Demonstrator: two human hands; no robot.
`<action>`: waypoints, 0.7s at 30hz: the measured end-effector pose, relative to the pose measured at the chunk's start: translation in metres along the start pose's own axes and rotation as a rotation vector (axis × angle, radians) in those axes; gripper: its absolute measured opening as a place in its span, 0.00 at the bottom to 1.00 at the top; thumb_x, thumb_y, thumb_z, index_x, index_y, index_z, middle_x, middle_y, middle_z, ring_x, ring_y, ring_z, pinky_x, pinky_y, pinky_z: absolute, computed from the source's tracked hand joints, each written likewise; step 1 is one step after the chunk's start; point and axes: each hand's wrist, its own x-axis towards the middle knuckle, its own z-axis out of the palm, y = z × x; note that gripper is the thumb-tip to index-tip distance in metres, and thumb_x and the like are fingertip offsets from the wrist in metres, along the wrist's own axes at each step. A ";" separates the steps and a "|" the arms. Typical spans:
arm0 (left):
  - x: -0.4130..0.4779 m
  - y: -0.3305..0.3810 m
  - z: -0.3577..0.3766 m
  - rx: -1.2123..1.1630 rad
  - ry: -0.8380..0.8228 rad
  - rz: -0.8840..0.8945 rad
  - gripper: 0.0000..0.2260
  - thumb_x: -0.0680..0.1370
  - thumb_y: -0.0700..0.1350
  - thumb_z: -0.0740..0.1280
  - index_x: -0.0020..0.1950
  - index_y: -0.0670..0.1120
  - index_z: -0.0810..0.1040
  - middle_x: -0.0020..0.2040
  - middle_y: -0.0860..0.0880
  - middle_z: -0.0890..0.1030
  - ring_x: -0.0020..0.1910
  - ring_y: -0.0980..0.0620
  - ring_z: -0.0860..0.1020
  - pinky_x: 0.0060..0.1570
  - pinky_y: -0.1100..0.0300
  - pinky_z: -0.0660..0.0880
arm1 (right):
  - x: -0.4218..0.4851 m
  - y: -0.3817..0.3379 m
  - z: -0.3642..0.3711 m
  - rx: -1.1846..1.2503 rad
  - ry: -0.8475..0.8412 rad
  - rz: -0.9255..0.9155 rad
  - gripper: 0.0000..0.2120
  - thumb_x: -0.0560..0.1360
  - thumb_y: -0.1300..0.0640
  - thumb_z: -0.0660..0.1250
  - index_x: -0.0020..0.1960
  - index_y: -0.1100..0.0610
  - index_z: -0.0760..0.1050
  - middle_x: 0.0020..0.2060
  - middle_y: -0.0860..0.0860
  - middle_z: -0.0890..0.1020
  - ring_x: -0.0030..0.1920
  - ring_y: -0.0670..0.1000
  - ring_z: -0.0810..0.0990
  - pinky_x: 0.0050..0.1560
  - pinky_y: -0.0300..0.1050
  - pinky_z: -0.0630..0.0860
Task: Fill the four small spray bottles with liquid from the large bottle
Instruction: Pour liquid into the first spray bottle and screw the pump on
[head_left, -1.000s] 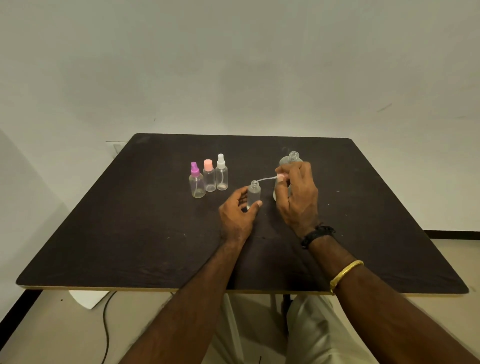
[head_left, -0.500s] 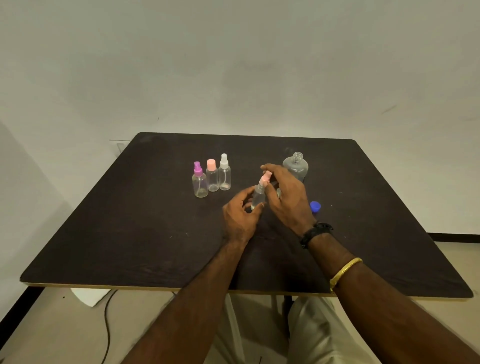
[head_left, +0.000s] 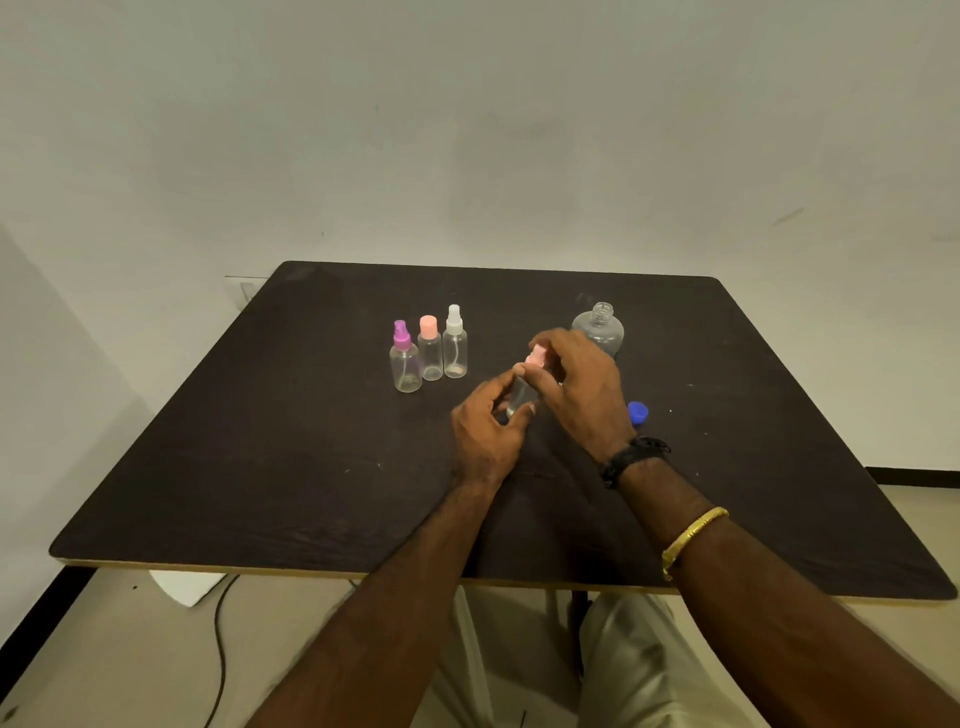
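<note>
**Both hands on the fourth bottle**

The left hand (head_left: 485, 431) curls round the small bottle (head_left: 519, 399) at mid-table (head_left: 311, 467) — the right hand (head_left: 582, 395) pinches its pink spray top (head_left: 535, 358). The large bottle (head_left: 600, 330) stands uncapped just behind; three capped bottles (head_left: 430, 356) stand to the left.

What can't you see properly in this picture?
Head view only:
- Held small bottle: left hand and right hand cover most of it; liquid level unreadable.
- Large bottle: lower part hidden behind the right hand.
- Blue cap: partly behind the right wrist.
- Three standing spray bottles: too small and clear to tell how full.
</note>
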 end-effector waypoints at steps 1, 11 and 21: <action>0.000 0.000 0.000 -0.004 0.005 0.005 0.19 0.74 0.41 0.78 0.64 0.42 0.82 0.52 0.52 0.85 0.47 0.63 0.82 0.47 0.71 0.77 | 0.001 -0.001 0.001 0.013 -0.012 0.011 0.16 0.77 0.47 0.71 0.62 0.53 0.77 0.50 0.48 0.79 0.47 0.45 0.76 0.48 0.38 0.76; 0.001 -0.001 0.000 -0.014 0.001 -0.005 0.19 0.74 0.43 0.77 0.65 0.45 0.81 0.50 0.50 0.85 0.46 0.54 0.83 0.46 0.64 0.81 | 0.004 -0.010 0.002 0.067 0.002 0.102 0.16 0.75 0.47 0.74 0.58 0.53 0.77 0.46 0.48 0.80 0.45 0.45 0.79 0.46 0.40 0.79; 0.001 -0.001 0.000 -0.006 -0.006 0.003 0.18 0.75 0.43 0.76 0.65 0.43 0.82 0.51 0.50 0.85 0.46 0.53 0.83 0.47 0.63 0.81 | 0.002 -0.011 0.007 -0.055 0.019 0.112 0.12 0.76 0.44 0.71 0.52 0.51 0.75 0.41 0.47 0.78 0.42 0.47 0.76 0.43 0.47 0.78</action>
